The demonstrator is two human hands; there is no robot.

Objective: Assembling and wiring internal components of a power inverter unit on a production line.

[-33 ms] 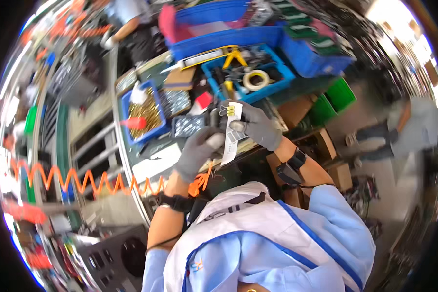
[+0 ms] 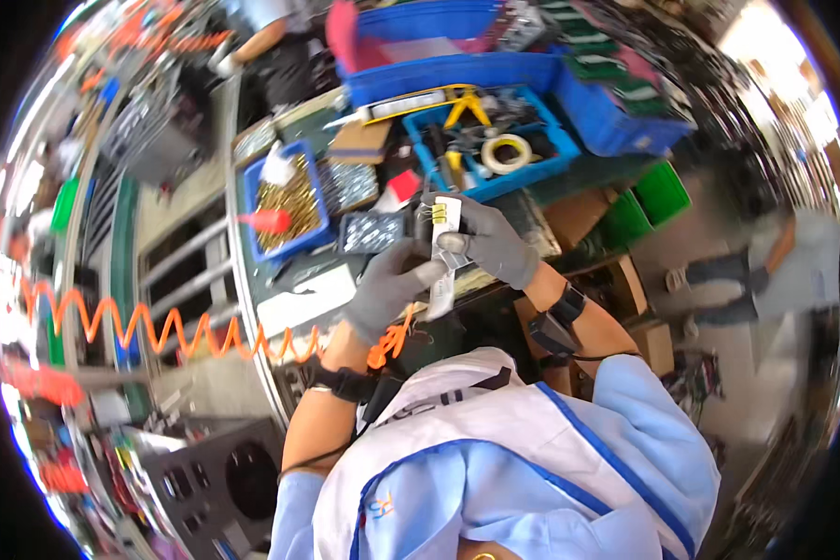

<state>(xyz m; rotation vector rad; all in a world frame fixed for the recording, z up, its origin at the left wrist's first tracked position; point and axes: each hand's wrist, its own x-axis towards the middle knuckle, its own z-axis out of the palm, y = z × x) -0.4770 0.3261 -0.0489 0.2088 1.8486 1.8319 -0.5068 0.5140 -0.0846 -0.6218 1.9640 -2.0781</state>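
1. Two grey-gloved hands meet above the near edge of the desk, with a white label strip between them.
2. The right hand is clamped on the white label strip, its thumb pressed across the front; a yellow clip sits at the strip's upper end.
3. The left hand points its fingertips at the strip's left edge; whether they pinch it, I cannot tell. The strip's lower end hangs just beside them.
4. Beyond the left hand stand a small tray of silvery parts and, farther left, a blue bin of gold-coloured pieces.
5. A white sheet lies left of the left hand, near an orange coiled hose.
6. Past the right hand, a light-blue crate holds a tape roll among dark items.
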